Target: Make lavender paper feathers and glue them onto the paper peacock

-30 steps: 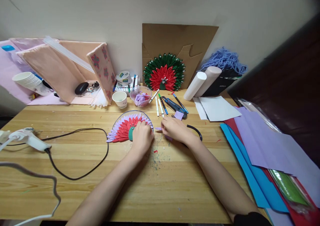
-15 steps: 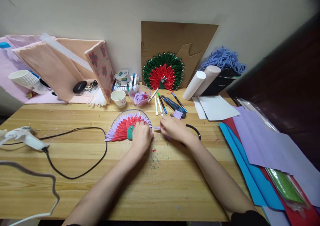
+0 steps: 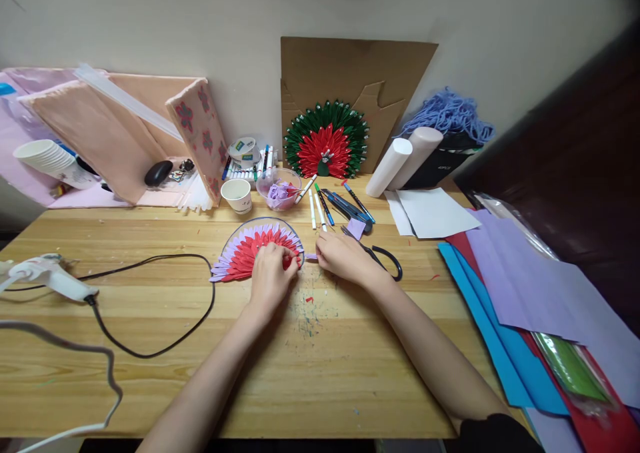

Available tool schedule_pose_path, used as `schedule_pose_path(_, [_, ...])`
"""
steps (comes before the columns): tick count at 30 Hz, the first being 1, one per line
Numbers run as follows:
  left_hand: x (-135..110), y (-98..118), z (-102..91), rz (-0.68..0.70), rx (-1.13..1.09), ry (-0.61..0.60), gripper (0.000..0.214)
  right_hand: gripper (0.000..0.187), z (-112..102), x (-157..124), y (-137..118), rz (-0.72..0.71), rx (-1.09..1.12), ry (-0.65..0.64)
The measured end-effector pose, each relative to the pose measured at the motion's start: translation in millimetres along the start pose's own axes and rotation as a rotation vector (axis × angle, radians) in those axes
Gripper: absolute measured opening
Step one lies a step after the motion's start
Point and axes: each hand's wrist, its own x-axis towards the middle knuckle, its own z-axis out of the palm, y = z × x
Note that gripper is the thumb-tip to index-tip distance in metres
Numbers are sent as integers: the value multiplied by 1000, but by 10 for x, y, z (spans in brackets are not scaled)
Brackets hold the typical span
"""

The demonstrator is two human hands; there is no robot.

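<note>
A half-round peacock craft (image 3: 241,258) with red and purple petals lies on the wooden table, on a clear round backing. My left hand (image 3: 269,276) covers its lower right part, thumb and fingers closed on the petals at its right edge. The green body is mostly hidden beneath that hand. Just right of the craft, my right hand (image 3: 343,254) pinches a small purple petal (image 3: 311,257), whose tip points left toward the craft's edge. Beyond the right hand lie black-handled scissors (image 3: 389,258) and a small purple square (image 3: 356,228).
Behind are a paper cup (image 3: 237,196), a bowl of scraps (image 3: 279,189), markers (image 3: 320,209) and a utility knife (image 3: 350,209). A finished green-and-red peacock (image 3: 325,139) leans on cardboard (image 3: 345,66). A glue gun (image 3: 55,276) with its cord lies left; coloured sheets (image 3: 525,273) lie right.
My left hand has shifted slightly left and turned, showing its thumb and red petals by it. The right hand has moved slightly left with the purple petal, uncovering more of the scissors.
</note>
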Motion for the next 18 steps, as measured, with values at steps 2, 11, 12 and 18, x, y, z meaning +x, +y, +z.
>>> schedule_pose_path(2, [25,17,-12,86,95,-42,12,17,13,-7,23,7,1,15])
schedule_pose_path(11, [316,159,-141,426,421,-279,18,13,-16,-32,57,20,15,7])
schedule_pose_path(12, [335,152,-126,436,408,-280,18,13,-21,-32,54,23,14,3])
schedule_pose_path(18, [379,102,-31,517,422,-273,18,15,-35,-43,61,25,9,-1])
